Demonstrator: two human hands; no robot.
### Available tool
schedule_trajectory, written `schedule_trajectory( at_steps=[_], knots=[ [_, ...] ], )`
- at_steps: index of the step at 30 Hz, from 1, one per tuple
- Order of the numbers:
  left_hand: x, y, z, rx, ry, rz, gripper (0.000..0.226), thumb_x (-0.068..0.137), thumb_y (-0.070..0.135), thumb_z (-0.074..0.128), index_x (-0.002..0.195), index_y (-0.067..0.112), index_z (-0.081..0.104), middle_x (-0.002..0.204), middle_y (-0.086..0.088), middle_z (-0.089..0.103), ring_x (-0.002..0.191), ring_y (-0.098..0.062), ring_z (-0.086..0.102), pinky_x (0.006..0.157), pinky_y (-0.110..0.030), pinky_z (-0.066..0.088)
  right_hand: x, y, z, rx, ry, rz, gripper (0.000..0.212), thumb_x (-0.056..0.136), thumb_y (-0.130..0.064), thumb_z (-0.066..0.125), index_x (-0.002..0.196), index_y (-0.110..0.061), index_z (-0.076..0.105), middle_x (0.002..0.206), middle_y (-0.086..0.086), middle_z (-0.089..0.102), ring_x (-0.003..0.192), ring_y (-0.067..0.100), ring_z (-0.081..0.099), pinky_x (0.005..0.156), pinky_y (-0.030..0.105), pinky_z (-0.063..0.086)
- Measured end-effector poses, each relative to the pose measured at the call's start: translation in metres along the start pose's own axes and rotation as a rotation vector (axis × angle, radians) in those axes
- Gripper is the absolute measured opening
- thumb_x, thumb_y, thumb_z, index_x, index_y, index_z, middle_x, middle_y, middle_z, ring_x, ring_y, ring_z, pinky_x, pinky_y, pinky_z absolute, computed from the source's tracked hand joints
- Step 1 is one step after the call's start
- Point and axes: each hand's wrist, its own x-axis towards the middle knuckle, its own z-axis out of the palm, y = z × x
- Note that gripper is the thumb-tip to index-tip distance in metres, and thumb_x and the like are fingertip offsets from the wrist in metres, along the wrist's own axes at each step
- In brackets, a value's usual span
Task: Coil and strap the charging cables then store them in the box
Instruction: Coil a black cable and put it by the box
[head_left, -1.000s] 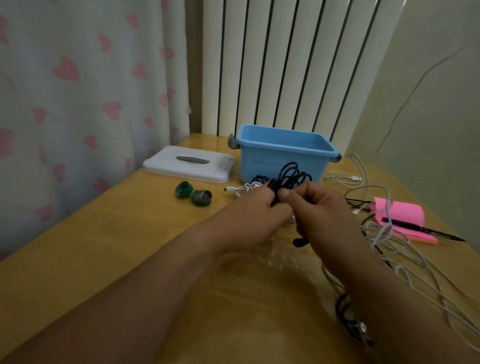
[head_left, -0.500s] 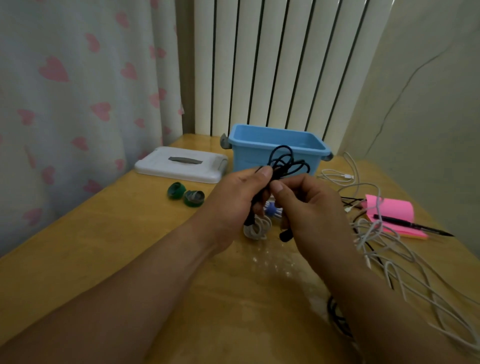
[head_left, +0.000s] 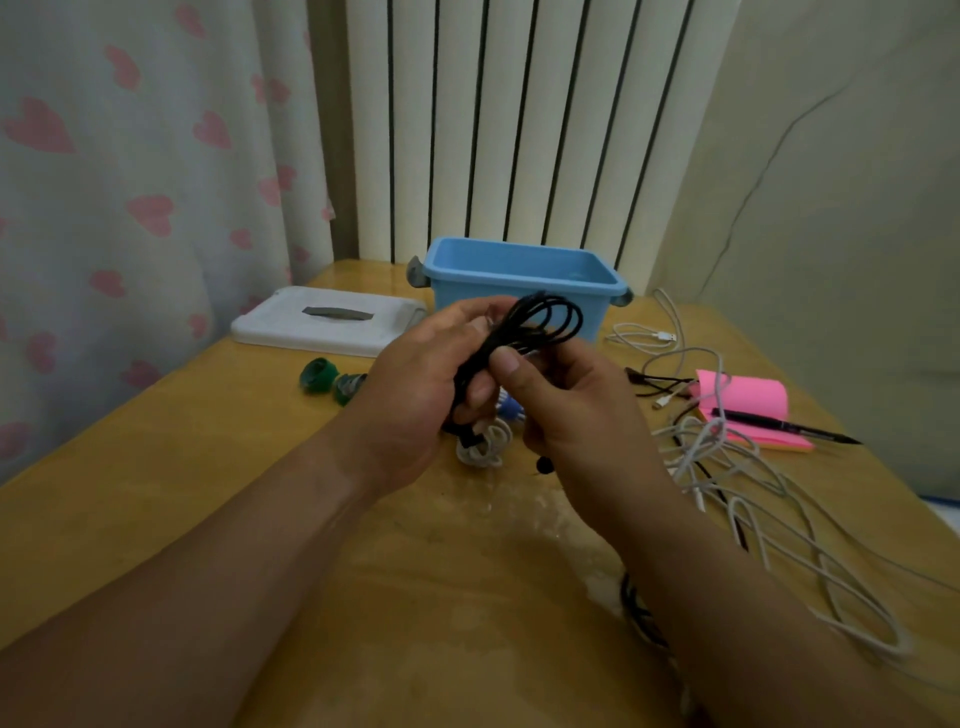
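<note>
Observer: Hands are raised over the middle of the surface (head_left: 182, 467). Left hand (head_left: 415, 384) has its fingers curled round the lower run of the black cable (head_left: 545, 319). Right hand (head_left: 571, 415) pinches the same bundle just above, thumb on top.

Recorder: Cable's shape and place?

Observer: Several loops gathered into one hank, fanning out above the thumbs. It is held in the air, in front of the blue box (head_left: 452, 280). The loops overlap the box's front wall in this view; cannot tell whether they touch it. The hank's lower end disappears into the left palm.

Recorder: Box?

Observer: Open-topped, at the far edge before the vertical blinds (head_left: 519, 130). White lid (head_left: 322, 332) lies flat to its left, apart from it. Pair of green rolls (head_left: 318, 375) sits just in front of the lid; the nearer one is partly cut off by the left hand.

Recorder: What else is blocked?

Observer: White coil (head_left: 483, 449) lies on the surface directly under the hands, only its lower half showing. A small blue-and-white item (head_left: 506, 408) peeks between the two hands, too hidden to name. Loose white cables (head_left: 753, 483) sprawl to the right, and the right forearm covers their near side. Dark cable (head_left: 639, 608) shows beside that forearm, low in view.

Recorder: Far right?

Observer: Pink notepad (head_left: 753, 397) with a black pen (head_left: 779, 425) lying across it; one white cable crosses its left corner. Heart-print curtain (head_left: 130, 208) hangs at left.
</note>
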Motion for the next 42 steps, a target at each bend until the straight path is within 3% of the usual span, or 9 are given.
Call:
schedule_trajectory(
  at_steps=[4,11,13,15,18,21,27,35,42],
  knots=[
    [0.0,0.001,-0.001,0.006,-0.037,-0.008,0.04,0.116,0.029,0.037,0.145,0.015,0.062,0.067,-0.004,0.045,0.057,-0.015,0.038,0.057,-0.037,0.031,0.001,-0.002,-0.003,0.162,-0.092,0.082,0.021,0.104,-0.01,0.061,0.117,0.005,0.066,0.063,-0.006,0.067,0.048,-0.001,0.058,0.048,0.012,0.042],
    [-0.003,0.006,0.011,0.024,-0.024,-0.087,0.045,0.117,0.036,0.038,0.134,0.001,0.061,0.068,-0.011,0.053,0.052,-0.019,0.046,0.052,-0.034,0.043,0.0,-0.004,-0.003,0.211,-0.068,0.064,0.005,0.102,-0.007,0.062,0.103,-0.002,0.064,0.069,0.014,0.066,0.051,0.017,0.063,0.046,0.016,0.045],
    [-0.006,0.008,0.016,0.128,0.052,-0.078,0.044,0.116,0.04,0.04,0.128,0.003,0.059,0.077,-0.014,0.064,0.058,-0.025,0.058,0.054,-0.037,0.052,-0.001,-0.003,-0.002,0.15,-0.035,0.066,0.007,0.102,-0.011,0.066,0.104,-0.005,0.065,0.071,0.014,0.064,0.051,0.018,0.061,0.047,0.017,0.044],
    [-0.008,0.009,0.022,0.249,0.126,-0.028,0.034,0.115,0.042,0.042,0.122,0.012,0.056,0.087,-0.004,0.072,0.066,-0.027,0.067,0.06,-0.036,0.062,0.001,0.0,-0.002,0.09,0.048,0.087,0.012,0.1,-0.018,0.07,0.099,-0.007,0.066,0.071,0.007,0.064,0.048,0.011,0.056,0.045,0.017,0.041],
    [-0.012,0.001,0.024,0.518,0.12,0.129,0.012,0.111,0.032,0.054,0.12,0.024,0.053,0.103,0.004,0.068,0.085,-0.007,0.07,0.073,-0.03,0.064,0.008,0.005,-0.007,0.06,0.193,0.139,0.023,0.098,-0.025,0.073,0.084,-0.011,0.063,0.057,-0.009,0.055,0.045,-0.001,0.048,0.043,0.015,0.038],
    [-0.011,-0.013,0.025,0.8,0.094,0.252,0.027,0.104,0.024,0.066,0.125,0.029,0.05,0.12,0.009,0.062,0.108,-0.003,0.064,0.086,-0.028,0.06,0.011,0.009,-0.009,0.057,0.236,0.146,0.027,0.097,-0.029,0.075,0.078,-0.013,0.062,0.056,-0.011,0.056,0.046,-0.001,0.049,0.045,0.017,0.038],
    [-0.007,-0.019,0.019,0.985,0.193,0.374,0.013,0.106,0.026,0.062,0.114,0.024,0.053,0.111,0.007,0.062,0.098,-0.009,0.064,0.078,-0.041,0.061,0.008,0.01,-0.004,0.035,0.247,0.183,0.027,0.095,-0.029,0.077,0.079,-0.01,0.066,0.051,-0.013,0.055,0.043,-0.001,0.049,0.044,0.015,0.038],
    [-0.001,-0.025,0.02,0.858,0.258,0.291,0.009,0.108,0.032,0.059,0.11,0.023,0.058,0.099,0.009,0.069,0.09,-0.007,0.069,0.073,-0.041,0.062,0.011,0.014,-0.008,-0.074,0.237,0.16,0.024,0.102,-0.028,0.068,0.092,-0.008,0.077,0.051,-0.016,0.055,0.048,-0.001,0.046,0.051,0.024,0.038],
    [-0.003,-0.022,0.028,0.606,0.306,0.148,0.017,0.112,0.033,0.053,0.108,0.021,0.065,0.088,0.005,0.071,0.081,-0.007,0.07,0.067,-0.029,0.059,0.012,0.019,-0.004,-0.084,0.239,0.093,0.023,0.104,-0.026,0.064,0.093,-0.011,0.077,0.056,-0.017,0.058,0.054,-0.003,0.052,0.051,0.014,0.042]
  ],
)
